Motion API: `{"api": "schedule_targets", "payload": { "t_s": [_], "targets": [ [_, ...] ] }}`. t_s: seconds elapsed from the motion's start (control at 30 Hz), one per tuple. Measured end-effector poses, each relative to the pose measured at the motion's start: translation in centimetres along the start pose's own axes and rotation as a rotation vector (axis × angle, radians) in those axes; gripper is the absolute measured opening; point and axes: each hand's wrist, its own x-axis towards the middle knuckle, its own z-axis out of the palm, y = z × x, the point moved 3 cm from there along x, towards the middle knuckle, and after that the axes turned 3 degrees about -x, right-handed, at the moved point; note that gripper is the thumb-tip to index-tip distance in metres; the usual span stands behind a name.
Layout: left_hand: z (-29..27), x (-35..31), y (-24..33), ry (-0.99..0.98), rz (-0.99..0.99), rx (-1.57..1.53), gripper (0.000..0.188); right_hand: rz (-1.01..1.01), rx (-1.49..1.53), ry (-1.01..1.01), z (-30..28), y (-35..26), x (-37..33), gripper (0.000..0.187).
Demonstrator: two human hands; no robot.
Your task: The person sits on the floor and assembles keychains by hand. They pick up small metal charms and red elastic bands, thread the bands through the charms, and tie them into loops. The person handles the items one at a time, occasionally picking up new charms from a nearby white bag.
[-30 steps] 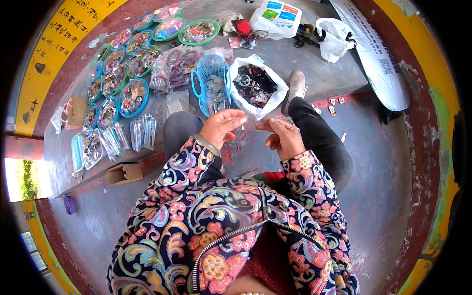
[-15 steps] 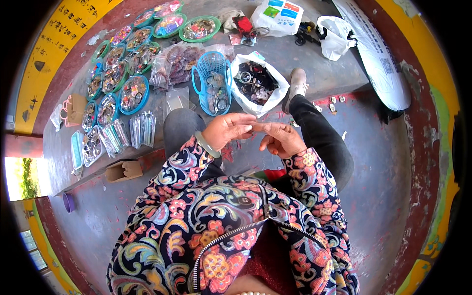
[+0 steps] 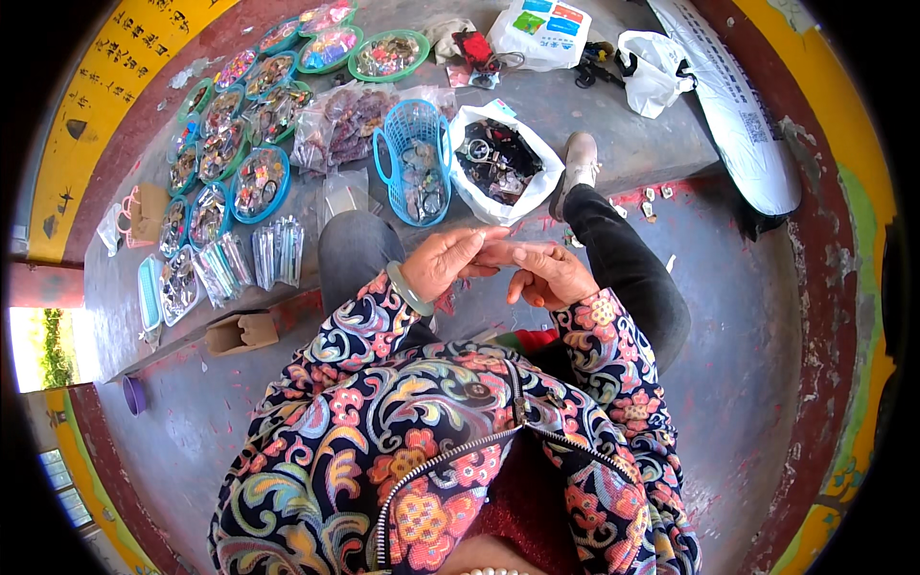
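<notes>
Left hand point(image 3: 439, 263) and right hand point(image 3: 554, 273) overlap; I cannot tell any pinch. Open white bag point(image 3: 543, 184) and blue basket point(image 3: 406, 121) sit just beyond.

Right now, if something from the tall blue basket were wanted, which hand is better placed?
Probably the left hand: it is nearer the blue basket, which stands just beyond it. The right hand sits farther right, partly behind the left's fingers.

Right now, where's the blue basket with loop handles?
In the head view, the blue basket stands just left of the open white bag, beyond the left hand.
</notes>
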Motion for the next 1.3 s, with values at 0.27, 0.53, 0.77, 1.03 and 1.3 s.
{"api": "schedule_targets", "payload": {
  "t_s": [0.27, 0.53, 0.77, 1.03, 1.3],
  "targets": [
    [0.3, -0.1, 0.4, -0.009, 0.053, 0.228, 0.045, -0.01, -0.046, 0.016, 0.2, -0.1, -0.1, 0.04],
    [-0.1, 0.0, -0.1, 0.006, 0.05, 0.149, 0.049, -0.046, -0.195, -0.072, -0.3, 0.4, 0.3, 0.049],
    [-0.7, 0.0, -0.3, 0.048, 0.079, 0.085, 0.047, -0.058, -0.129, -0.097, 0.2, 0.1, 0.2, 0.061],
    [-1.9, -0.3, 0.1, 0.19, 0.089, 0.09, 0.04, -0.118, -0.096, -0.063, -0.1, 0.2, 0.3, 0.063],
    [-1.8, -0.3, -0.2, 0.25, 0.091, 0.139, 0.031, -0.103, -0.109, -0.144, 0.6, -0.6, 0.1, 0.06]
  ]
}}
